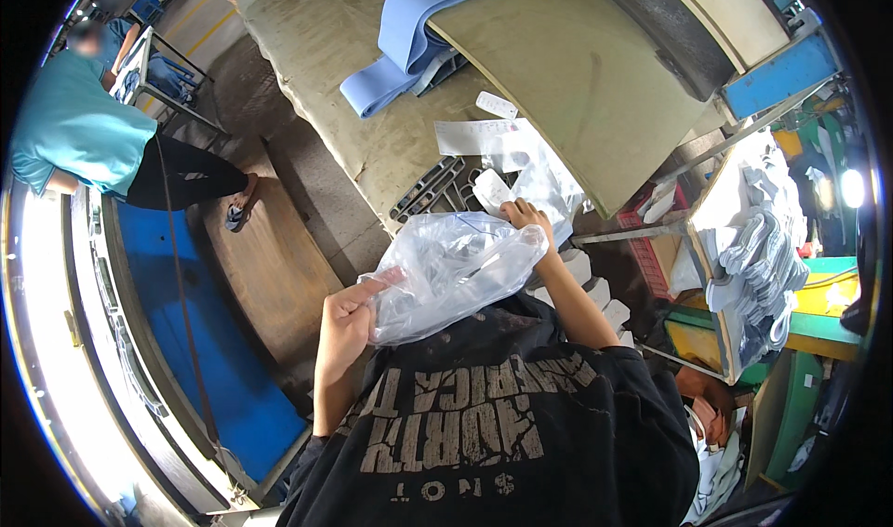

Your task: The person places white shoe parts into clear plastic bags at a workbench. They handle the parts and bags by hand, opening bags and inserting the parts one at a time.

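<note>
A large see-through plastic bag [446,271] is stretched between my two hands, close in front of my body. Its left edge is pinched in my left hand [346,320], with the thumb lying along the film. At the bag's far right edge, my right hand [528,220] has its fingers curled over the plastic. Just beyond those fingers lies a white tag or card [491,192] on the worktable [344,48]. More crumpled clear plastic [544,169] lies to the right of it. Dark clip-like hangers [430,187] rest at the table's near edge.
A wide light-blue band [409,39] lies across the table and a raised greenish board [595,71]. Grey folded pieces [758,257] fill a rack at the right, beside a red crate [651,248]. A person in teal [84,122] stands left, near a wooden platform [270,266].
</note>
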